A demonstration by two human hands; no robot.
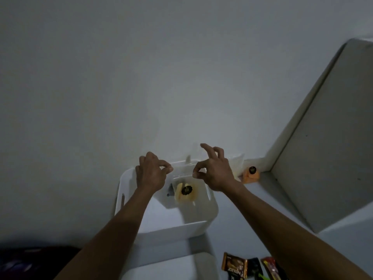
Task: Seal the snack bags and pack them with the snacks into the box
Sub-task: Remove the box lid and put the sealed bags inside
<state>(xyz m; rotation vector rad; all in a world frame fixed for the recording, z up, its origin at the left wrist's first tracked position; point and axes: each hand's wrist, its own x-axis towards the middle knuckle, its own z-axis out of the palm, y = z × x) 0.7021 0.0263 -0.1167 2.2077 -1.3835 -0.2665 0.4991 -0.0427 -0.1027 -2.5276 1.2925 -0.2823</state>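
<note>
A clear snack bag [182,179] hangs over the white box [193,225], with a yellow snack with a black round label [186,191] inside it. My left hand [150,174] pinches the bag's top edge at its left end. My right hand [215,170] pinches the same edge at its right end, its other fingers spread upward. The bag's lower part reaches down into the box.
A second clear bag [236,163] leans against the wall beside an orange snack with a black label [251,174]. Several wrapped snacks [235,266] lie at the bottom right. The box's white lid [171,267] lies in front. A dark cloth [30,261] is bottom left.
</note>
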